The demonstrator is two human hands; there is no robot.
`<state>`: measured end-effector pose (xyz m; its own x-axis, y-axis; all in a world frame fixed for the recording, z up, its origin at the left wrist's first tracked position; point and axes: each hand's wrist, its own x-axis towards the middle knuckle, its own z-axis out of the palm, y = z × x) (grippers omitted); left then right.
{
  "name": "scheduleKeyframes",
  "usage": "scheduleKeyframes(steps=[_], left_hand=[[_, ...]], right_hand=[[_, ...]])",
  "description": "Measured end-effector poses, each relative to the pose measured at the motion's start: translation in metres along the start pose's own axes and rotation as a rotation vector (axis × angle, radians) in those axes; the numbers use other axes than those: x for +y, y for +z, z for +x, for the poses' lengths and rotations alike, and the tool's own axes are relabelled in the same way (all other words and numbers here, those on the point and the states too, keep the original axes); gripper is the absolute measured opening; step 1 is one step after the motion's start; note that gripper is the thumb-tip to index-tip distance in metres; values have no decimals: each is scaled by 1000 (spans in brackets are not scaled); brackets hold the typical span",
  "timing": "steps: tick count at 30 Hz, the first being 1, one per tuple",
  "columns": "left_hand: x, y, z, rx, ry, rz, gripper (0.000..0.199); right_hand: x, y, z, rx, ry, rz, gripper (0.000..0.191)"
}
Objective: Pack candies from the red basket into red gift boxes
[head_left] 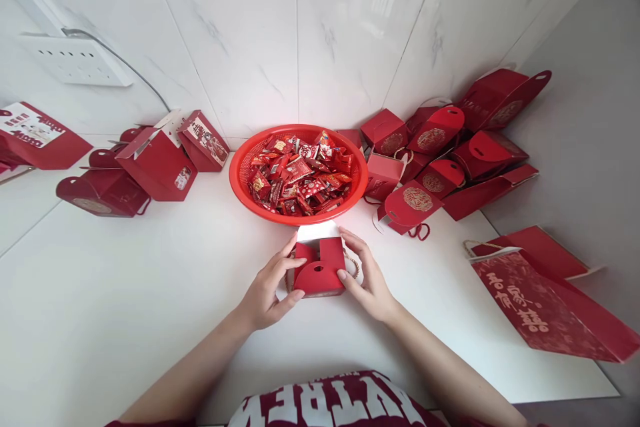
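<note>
A small red gift box [327, 260] stands on the white table in front of me, with its flaps partly folded over the top. Its far flap stands up, showing a white inner side, and the near flap has a rounded edge and a small slot. My left hand [273, 287] grips the box's left side, fingers along the edge. On the opposite side my right hand [367, 283] holds it, thumb on the near right corner. Twisted cord handles [353, 265] stick out at both sides. Just beyond the box is a red plastic basket [237, 190] full of wrapped candies [300, 177].
Several red gift boxes [417, 200] are piled at the back right, against the wall. A larger red bag [540, 300] lies at the right edge. More red boxes [160, 167] stand at the back left, below a wall socket panel [77, 60] with a grey cable.
</note>
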<state>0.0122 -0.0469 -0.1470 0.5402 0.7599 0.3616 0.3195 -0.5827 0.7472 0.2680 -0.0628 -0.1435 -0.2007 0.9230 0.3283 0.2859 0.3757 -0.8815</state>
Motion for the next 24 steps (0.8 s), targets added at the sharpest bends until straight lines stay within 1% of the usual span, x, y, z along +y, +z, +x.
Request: scheduleKeyframes(steps=[2,5,9,12,16,18,22,24], left_hand=[[1,0,1,4,-3,-11,45],[1,-1,1,-8,1,-31,46],[-1,-2,0,-17,-4,-30,48],[-3,-2,-1,-10,5,-72,58],[-7,0,-2,-13,64,-133,72],[-8,1,-2,-12,77,-161,77],[-9,3,0,-28,74,-232,82],[-9,2,1,-43,70,-228,81]], right_hand=[[1,3,0,-33,69,78,66],[4,4,-1,-73,110,148,77],[4,4,-3,-97,83,170,84],[2,3,-5,-119,59,170,85],[-1,1,-5,-132,34,155,87],[-4,-1,-4,-146,-2,130,81],[-6,-5,0,-187,-156,86,51],[-5,-6,1,-214,-196,76,43]])
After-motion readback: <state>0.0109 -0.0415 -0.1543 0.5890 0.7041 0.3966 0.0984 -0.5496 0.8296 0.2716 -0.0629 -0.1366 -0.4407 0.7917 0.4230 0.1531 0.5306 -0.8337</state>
